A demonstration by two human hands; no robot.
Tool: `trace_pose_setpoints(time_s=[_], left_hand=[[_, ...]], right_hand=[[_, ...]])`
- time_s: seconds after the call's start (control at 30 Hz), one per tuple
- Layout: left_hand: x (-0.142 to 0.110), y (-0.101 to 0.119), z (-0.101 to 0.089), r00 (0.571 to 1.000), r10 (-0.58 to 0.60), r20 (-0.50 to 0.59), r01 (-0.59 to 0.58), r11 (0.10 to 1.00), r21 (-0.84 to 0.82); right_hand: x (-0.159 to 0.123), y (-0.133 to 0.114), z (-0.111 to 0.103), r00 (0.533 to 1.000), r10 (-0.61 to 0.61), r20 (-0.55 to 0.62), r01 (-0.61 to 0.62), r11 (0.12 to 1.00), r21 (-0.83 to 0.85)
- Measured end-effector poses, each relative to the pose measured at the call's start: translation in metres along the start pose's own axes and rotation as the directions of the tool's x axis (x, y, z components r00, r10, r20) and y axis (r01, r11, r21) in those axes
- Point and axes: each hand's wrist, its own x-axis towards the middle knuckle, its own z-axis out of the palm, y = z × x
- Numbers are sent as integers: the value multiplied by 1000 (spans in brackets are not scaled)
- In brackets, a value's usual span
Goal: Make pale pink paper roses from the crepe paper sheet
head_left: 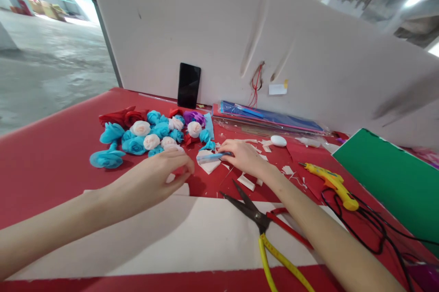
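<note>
My right hand (pixel 240 157) is closed on the dark end of a slim, light-blue pen-like object (pixel 210 158), which lies across a white rounded paper piece (pixel 210 167); motion blur hides its exact kind. To the left, my left hand (pixel 173 168) hovers above the red table with its fingers loosely bent, thumb and index apart, nothing visible between them. Below both hands a long white paper strip (pixel 154 237) stretches across the table. Large scissors (pixel 257 216), with red and yellow handles, lie on it with blades parted, beside my right forearm.
Blue, white, red and purple crepe-paper flowers (pixel 135 144) are heaped at the left. A black phone (pixel 189 85) leans on the white panel. Plastic-wrapped sheets (pixel 270 116), paper scraps (pixel 246 182), a yellow glue gun (pixel 331 182) with black cable and a green board (pixel 387 186) are further right.
</note>
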Motion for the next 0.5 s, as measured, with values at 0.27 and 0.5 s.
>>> trace_pose_setpoints(time_s=[0.27,0.5], left_hand=[[39,-2,-5,999,19,-27,-16,993,115],[59,1,11,988,133,77,-146,967,208]], right_hand=[[-6,9,-12,982,183,-49,-183,983,-3],[-14,6,-12,915,402,25,-402,915,33]])
